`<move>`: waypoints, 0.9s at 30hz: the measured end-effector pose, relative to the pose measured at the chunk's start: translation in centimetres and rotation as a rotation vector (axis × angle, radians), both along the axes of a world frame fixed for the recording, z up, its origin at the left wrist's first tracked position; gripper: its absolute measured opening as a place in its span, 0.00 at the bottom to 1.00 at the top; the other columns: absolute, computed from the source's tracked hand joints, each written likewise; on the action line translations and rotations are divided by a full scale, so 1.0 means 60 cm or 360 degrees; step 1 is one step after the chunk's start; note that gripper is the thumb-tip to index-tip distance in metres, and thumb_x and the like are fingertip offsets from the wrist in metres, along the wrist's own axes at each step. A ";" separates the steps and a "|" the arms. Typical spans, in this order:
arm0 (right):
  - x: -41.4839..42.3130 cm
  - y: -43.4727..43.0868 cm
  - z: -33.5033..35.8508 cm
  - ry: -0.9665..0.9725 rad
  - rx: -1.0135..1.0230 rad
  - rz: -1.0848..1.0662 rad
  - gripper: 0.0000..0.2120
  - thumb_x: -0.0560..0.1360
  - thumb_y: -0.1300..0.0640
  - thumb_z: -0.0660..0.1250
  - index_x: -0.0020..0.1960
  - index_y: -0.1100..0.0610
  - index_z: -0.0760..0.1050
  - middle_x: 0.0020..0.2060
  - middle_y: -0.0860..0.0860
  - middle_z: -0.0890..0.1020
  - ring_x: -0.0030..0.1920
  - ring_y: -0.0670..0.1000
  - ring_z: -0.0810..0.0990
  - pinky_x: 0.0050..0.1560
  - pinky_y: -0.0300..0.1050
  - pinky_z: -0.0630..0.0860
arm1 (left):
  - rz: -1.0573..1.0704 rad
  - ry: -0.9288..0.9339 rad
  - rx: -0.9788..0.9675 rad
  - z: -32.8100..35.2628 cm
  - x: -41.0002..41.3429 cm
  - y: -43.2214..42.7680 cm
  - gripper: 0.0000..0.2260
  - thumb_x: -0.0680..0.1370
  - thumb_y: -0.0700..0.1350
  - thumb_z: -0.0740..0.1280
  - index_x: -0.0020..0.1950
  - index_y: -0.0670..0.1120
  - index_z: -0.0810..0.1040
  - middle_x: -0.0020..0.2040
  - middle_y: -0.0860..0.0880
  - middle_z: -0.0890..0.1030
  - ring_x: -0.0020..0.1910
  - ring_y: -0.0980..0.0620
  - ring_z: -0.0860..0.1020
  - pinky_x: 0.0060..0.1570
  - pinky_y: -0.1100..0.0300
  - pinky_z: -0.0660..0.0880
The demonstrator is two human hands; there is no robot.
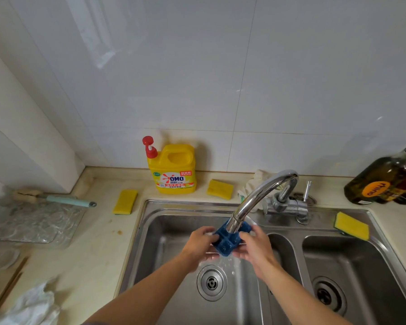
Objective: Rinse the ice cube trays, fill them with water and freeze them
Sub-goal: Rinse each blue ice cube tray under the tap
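Tray: We are holding a small blue ice cube tray with square cells right under the spout of a curved chrome tap, above the left basin of a double stainless steel sink.
Left hand: Our left hand is gripping the tray's left edge, with the fingers curling round it.
Right hand: Our right hand is gripping the tray's right edge, with the thumb lying on top.
Water: Drops are falling from the tray towards the round drain in the basin's floor.
Back edge of the counter: A yellow detergent jug with a red pump is standing against the wall, and a yellow sponge is lying just to its right.
Left of the sink: Another yellow sponge is lying near the sink's back left corner; further left we are seeing a pale green bottle brush and a clear ribbed plastic tray.
Sink's back right rim: A third yellow sponge is resting here.
Counter's right edge: Dark glass bottles are standing together.
Counter's front left corner: A crumpled white cloth is lying here.
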State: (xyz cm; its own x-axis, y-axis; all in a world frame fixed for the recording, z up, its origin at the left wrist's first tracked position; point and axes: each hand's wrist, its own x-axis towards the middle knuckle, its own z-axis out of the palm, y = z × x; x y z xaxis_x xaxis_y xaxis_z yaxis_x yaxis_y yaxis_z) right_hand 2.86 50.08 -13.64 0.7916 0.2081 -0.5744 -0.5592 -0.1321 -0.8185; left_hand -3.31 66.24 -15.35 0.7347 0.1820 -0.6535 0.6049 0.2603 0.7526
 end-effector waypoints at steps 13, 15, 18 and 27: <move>0.001 -0.001 0.021 0.0117 0.0210 -0.0268 0.18 0.82 0.68 0.63 0.71 0.59 0.70 0.62 0.63 0.80 0.52 0.61 0.85 0.38 0.49 0.83 | 0.0428 0.0236 -0.0178 -0.008 -0.022 0.006 0.27 0.85 0.61 0.53 0.58 0.40 0.79 0.49 0.40 0.86 0.50 0.42 0.85 0.49 0.49 0.82; -0.009 0.003 0.019 0.0097 0.0209 -0.0228 0.18 0.82 0.67 0.64 0.70 0.57 0.71 0.62 0.62 0.80 0.52 0.61 0.86 0.39 0.49 0.84 | 0.0440 0.0238 -0.0173 -0.010 -0.023 0.009 0.26 0.85 0.60 0.54 0.57 0.40 0.79 0.48 0.40 0.87 0.50 0.41 0.85 0.49 0.49 0.82; -0.020 0.008 0.015 0.0064 0.0240 -0.0324 0.20 0.82 0.68 0.63 0.72 0.56 0.70 0.60 0.60 0.81 0.52 0.59 0.86 0.40 0.48 0.84 | 0.0429 0.0242 -0.0150 -0.010 -0.024 0.008 0.24 0.85 0.59 0.54 0.57 0.41 0.79 0.48 0.41 0.87 0.51 0.41 0.84 0.49 0.49 0.82; -0.036 0.018 0.017 0.0062 0.0225 -0.0281 0.16 0.82 0.67 0.63 0.68 0.57 0.71 0.56 0.59 0.82 0.48 0.58 0.87 0.39 0.48 0.85 | 0.0359 0.0217 -0.0255 0.006 -0.028 -0.001 0.26 0.84 0.63 0.54 0.57 0.42 0.79 0.43 0.42 0.87 0.48 0.42 0.85 0.41 0.52 0.82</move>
State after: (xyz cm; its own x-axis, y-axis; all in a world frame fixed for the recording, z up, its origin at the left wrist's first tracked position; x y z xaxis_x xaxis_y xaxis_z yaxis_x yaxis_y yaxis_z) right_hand 0.73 51.17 -12.62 0.8006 0.1491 -0.5803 -0.5951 0.0852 -0.7992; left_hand -4.99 66.21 -15.01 0.5910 0.2173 -0.7768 0.6110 0.5081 0.6070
